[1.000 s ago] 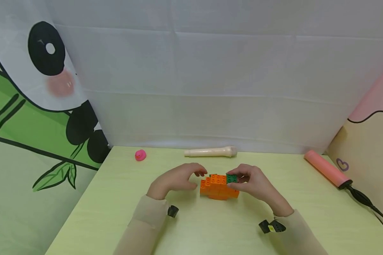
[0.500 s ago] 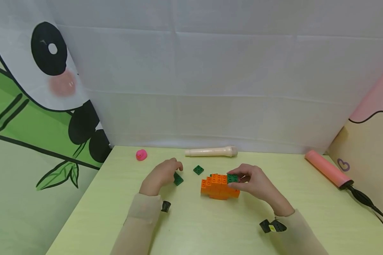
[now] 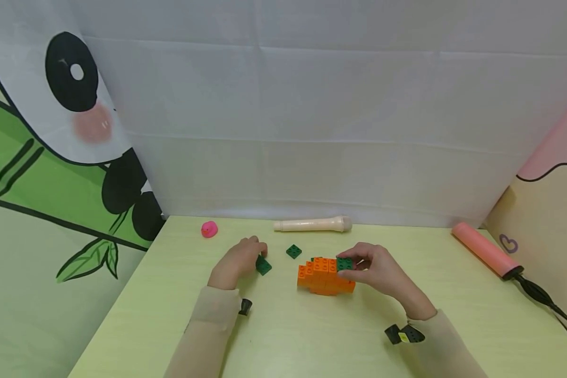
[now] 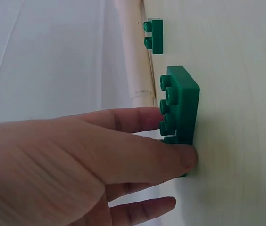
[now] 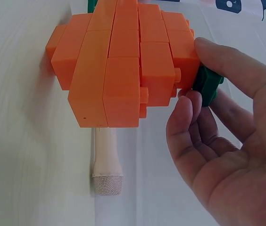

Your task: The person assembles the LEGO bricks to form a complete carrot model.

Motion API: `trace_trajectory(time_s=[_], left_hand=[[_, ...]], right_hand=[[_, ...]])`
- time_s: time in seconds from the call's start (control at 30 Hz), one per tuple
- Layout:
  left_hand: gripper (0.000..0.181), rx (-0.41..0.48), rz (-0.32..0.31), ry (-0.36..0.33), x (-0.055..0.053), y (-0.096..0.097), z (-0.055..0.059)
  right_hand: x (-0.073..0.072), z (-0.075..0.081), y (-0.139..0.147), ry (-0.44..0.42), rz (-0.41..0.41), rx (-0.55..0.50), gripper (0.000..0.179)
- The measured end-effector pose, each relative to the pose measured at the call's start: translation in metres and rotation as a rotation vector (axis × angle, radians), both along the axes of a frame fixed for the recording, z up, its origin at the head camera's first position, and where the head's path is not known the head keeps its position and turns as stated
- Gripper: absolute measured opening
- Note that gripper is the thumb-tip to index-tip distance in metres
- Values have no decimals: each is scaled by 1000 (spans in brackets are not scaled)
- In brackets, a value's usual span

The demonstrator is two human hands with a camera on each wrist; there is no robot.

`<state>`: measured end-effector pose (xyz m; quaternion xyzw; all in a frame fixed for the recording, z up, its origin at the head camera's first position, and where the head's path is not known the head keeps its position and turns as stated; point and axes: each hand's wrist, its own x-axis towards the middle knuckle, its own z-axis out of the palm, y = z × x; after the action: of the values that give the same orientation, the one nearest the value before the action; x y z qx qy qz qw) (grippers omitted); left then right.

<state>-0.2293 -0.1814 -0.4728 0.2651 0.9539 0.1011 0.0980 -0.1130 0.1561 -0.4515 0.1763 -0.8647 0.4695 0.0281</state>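
Observation:
An orange brick build, stepped at its sides, stands on the table in the head view. My right hand pinches a green brick on the build's upper right between thumb and fingers. In the right wrist view that green brick sits against the orange bricks. Left of the build, my left hand holds another green brick by one end. The left wrist view shows my thumb across this studded brick, with fingers partly hidden behind it.
A loose green brick lies between the left hand and the build. Green peeks out behind the build. At the back are a cream microphone and a pink rubber duck. A pink roller-shaped thing with a black handle lies at right.
My left hand has moved left, away from the orange build, and now holds a green brick. The loose green brick it had covered shows. My right hand has stayed on its brick.

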Motion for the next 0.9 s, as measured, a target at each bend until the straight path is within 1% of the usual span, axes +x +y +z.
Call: trace_trajectory(time_s=[0.07,0.13,0.27,0.4,0.5,0.57,0.63,0.7,0.77,0.9], left_hand=[[35,14,1,7,-2,-2,-3],[36,24,7,14,-2,-4,-2],[33,58,27,35,-4,-9,1],[25,112,22,53,-5,-11,11],[21,147,-4,50,-4,-9,18],[20,172,-23,39,-1,-5,24],[24,205,-53,27,2,0,30],[28,248,-98,20,7,5,36],[30,307,-155,17,12,11,40],[25,428,-292,2,22,24,48]], right_hand=[[0,0,0,-1,0,-1,29],[0,-1,0,-4,-1,-3,29],[-1,-1,0,-6,-4,-2,29],[-1,-1,0,-2,-4,-4,29],[-1,0,-1,1,-5,-4,29],[-1,0,-1,1,-5,-5,29],[-1,0,-2,-1,-3,-7,29],[0,0,-2,-4,-2,-10,29],[0,0,-2,-8,-2,-12,29],[-1,0,-3,-11,-5,-12,29]])
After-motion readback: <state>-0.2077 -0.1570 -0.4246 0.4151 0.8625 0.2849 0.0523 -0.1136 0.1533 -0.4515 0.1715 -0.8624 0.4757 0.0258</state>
